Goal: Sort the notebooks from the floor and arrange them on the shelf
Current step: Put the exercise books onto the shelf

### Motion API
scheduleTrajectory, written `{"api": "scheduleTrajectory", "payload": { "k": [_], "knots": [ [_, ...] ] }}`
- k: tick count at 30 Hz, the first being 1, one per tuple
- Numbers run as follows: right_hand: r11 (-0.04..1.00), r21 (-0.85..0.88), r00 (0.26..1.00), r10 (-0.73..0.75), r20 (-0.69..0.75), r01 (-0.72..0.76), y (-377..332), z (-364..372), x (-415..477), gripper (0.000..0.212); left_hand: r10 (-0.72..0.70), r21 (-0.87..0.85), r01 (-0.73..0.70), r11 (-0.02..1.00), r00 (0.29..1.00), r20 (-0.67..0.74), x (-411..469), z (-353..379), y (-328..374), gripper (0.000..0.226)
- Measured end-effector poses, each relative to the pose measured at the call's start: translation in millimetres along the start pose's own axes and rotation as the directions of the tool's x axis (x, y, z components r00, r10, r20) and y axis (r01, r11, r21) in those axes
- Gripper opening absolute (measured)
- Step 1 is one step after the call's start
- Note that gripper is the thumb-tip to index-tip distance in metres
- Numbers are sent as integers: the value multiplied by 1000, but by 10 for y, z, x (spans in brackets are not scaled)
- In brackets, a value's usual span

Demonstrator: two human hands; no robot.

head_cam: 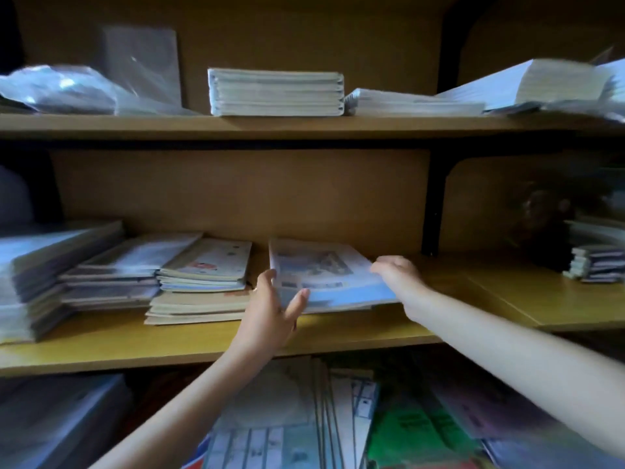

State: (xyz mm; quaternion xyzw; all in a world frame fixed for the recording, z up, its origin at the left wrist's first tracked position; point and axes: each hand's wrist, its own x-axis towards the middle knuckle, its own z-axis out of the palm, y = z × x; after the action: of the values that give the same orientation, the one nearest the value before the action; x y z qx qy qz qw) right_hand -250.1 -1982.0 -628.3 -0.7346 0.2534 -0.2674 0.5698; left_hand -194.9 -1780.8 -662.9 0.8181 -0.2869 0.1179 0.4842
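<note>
Middle shelf (pixel 338 330), mid-span. We have a blue stack (pixel 324 275) of notebooks lying flat on the board, its front edge set back from the lip, its back end near the rear panel.

Left hand (pixel 270 309): at the stack's near-left corner, thumb over the top cover and fingers up along the left side, so a loose pinch on that corner. Right hand (pixel 397 274): fingers curled over the right edge, holding it. One hand per side, which we judge is for squaring the stack and keeping the slippery covers from fanning.

The stack sits just right of a cream pile (pixel 206 275), with a narrow gap between, so like seems to go beside like (sorting by cover, we suppose). Bare board lies to the right.

More notebooks (pixel 304 418) show below the shelf, blurred; we judge the job is only part done. A white stack (pixel 275 93) sits on the shelf above.
</note>
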Motion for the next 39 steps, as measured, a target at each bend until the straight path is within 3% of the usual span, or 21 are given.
{"api": "scheduleTrajectory", "payload": {
  "k": [2,5,8,11,13,16,18,21,24,27,29,33,36,39],
  "knots": [
    [981,188,999,46,-21,-41,80,6,0,22,56,197,-51,979,998,-19,43,-4,-42,66],
    [891,443,994,75,77,-102,242,-84,-65,27,108,439,-80,895,993,-39,45,-9,4,79],
    [766,629,978,1,209,-135,388,-194,-175,44,156,508,-106,855,986,-58,-7,32,110,79],
    [575,799,973,-28,231,-173,351,-347,-288,35,302,458,-241,855,951,-63,-77,125,312,60],
    [570,817,990,-32,135,-93,320,-532,-309,33,331,344,-302,889,943,-29,-75,230,457,56],
    [713,697,992,13,-122,76,417,-802,-331,39,308,247,-338,908,939,151,-31,433,603,73],
    [740,661,966,61,-250,125,551,-941,-345,36,286,439,-387,811,917,279,-33,587,580,72],
    [710,683,894,182,-410,169,733,-1218,-285,38,305,625,-448,640,894,329,-53,695,441,69],
    [906,408,780,173,-601,113,927,-1550,-183,36,398,639,-489,593,869,296,-85,719,337,61],
    [999,44,835,36,-550,-14,1006,-1716,-141,42,375,635,-481,605,875,305,-67,747,319,59],
    [960,-264,903,-31,-429,-93,956,-1698,-120,57,369,662,-476,579,877,308,-62,769,294,57],
    [709,-702,963,-136,-234,-70,731,-1419,-32,68,365,676,-469,568,880,304,-65,756,268,59],
    [663,-746,982,-99,-162,-56,629,-1259,129,65,368,673,-469,572,880,300,-59,749,252,60],
    [639,-761,974,-85,-210,-108,627,-1132,199,65,365,679,-474,561,878,311,-48,754,226,60]
  ]
}}
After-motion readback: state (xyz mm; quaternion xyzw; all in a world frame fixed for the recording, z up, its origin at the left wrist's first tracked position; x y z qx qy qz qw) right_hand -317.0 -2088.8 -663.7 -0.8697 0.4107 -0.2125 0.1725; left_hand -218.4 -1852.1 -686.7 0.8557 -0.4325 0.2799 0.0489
